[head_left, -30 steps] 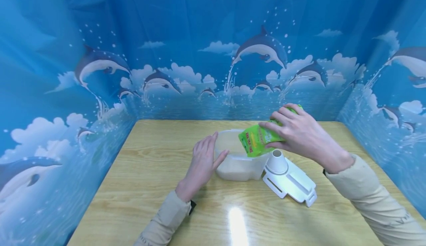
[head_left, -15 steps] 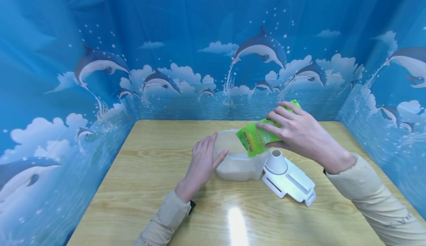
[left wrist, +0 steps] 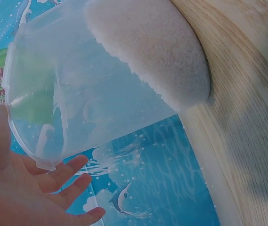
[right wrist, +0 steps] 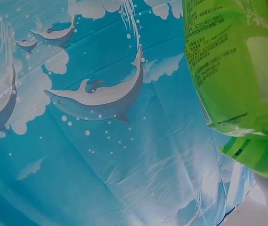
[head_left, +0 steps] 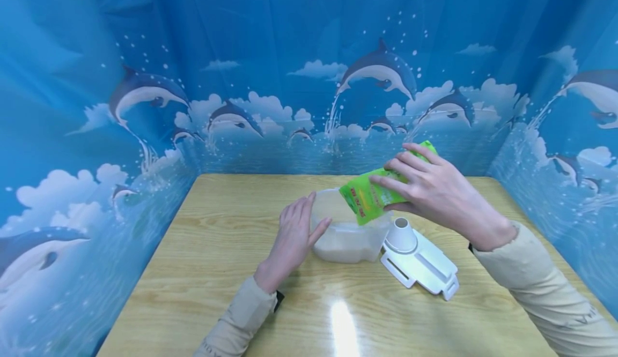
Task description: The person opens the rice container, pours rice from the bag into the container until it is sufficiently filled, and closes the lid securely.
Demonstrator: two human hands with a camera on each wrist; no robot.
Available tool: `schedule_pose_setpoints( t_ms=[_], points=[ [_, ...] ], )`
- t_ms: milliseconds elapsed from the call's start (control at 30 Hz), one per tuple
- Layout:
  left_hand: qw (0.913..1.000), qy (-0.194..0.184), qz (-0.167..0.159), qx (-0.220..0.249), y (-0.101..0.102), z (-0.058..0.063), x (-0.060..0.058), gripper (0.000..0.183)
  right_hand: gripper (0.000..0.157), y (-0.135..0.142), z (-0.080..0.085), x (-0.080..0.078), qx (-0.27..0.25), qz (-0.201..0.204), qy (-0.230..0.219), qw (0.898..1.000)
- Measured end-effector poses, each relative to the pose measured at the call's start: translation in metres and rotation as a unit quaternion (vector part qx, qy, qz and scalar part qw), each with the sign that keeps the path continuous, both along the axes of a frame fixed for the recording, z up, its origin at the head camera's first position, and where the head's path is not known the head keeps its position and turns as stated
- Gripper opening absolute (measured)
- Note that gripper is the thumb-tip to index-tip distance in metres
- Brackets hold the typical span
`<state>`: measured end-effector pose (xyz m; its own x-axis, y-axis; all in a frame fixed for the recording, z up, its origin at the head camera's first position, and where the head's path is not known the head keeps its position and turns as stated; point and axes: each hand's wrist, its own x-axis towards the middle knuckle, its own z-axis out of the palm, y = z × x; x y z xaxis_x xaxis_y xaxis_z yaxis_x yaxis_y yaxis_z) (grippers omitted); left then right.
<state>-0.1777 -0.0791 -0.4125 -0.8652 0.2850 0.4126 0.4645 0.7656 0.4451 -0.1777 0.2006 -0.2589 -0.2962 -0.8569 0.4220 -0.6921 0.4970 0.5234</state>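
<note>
Rising since earlier is the right hand (head_left: 427, 199). On the wooden surface (head_left: 217, 239), a translucent plastic tub (head_left: 345, 244) is standing beside a white plastic lid (head_left: 427, 263), outstretched left hand (head_left: 292, 233) touching the tub, right grip clasping a green plastic bag (head_left: 369, 193) above it.

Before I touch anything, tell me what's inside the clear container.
Pale grains lie in the bottom of the clear container, showing through its wall. In the head view, the green bag covers part of its opening; anything buried cannot be seen.
</note>
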Motion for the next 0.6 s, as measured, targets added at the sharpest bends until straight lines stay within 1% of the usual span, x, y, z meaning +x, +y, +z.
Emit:
schedule_pose_setpoints(
  t_ms=[133, 267, 467, 600],
  points=[
    [1.0000, -0.001, 0.000, -0.001, -0.001, 0.000, -0.001, 0.072, 0.064, -0.002, 0.000, 0.000, -0.002, -0.002, -0.003, 1.000],
    [1.0000, -0.004, 0.000, -0.002, -0.001, -0.001, -0.001, 0.072, 0.065, -0.004, -0.004, -0.002, 0.002, -0.003, -0.005, 1.000],
    [1.0000, 0.001, 0.000, 0.000, -0.001, -0.001, -0.001, 0.072, 0.068, -0.007, -0.015, -0.006, 0.008, 0.017, -0.008, 1.000],
    [1.0000, -0.003, 0.001, 0.000, -0.001, -0.001, -0.001, 0.073, 0.069, -0.007, -0.018, -0.008, 0.001, 0.024, -0.016, 1.000]
  ],
)
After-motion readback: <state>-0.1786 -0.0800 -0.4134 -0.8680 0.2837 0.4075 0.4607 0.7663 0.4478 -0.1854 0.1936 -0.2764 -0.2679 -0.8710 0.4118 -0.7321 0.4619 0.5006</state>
